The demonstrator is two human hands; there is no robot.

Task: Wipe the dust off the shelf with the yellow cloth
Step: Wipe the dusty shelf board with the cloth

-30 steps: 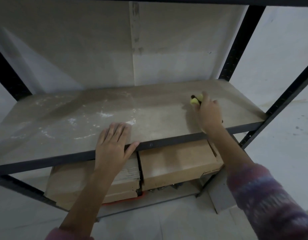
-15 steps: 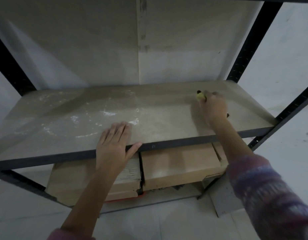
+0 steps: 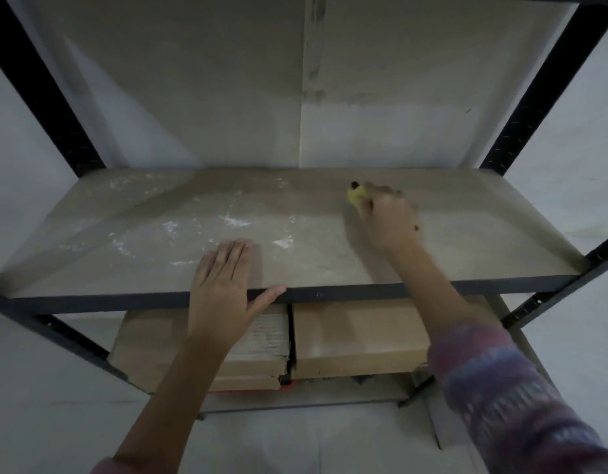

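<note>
One yellow cloth (image 3: 357,196) gripped by the right hand (image 3: 389,222) on one shelf (image 3: 473,244) (left hand (image 3: 220,292) fingers (image 3: 229,256) flat).

head cam: worn on the head, wide-angle, looking forward and down, pretty close over the shelf (image 3: 330,261)
other views: just this one

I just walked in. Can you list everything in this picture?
shelf board: one, beige, middle of the rack
rack frame: one, black, around the board
dust patches: several, white, on the board's left half
yellow cloth: one, yellow, on the board toward its back, right of middle
cardboard boxes: two, brown, side by side on the level below
left hand: one, flat on the board's front edge
right hand: one, gripping the cloth on the board
right sleeve: one, pink-purple pattern, lower right
</note>
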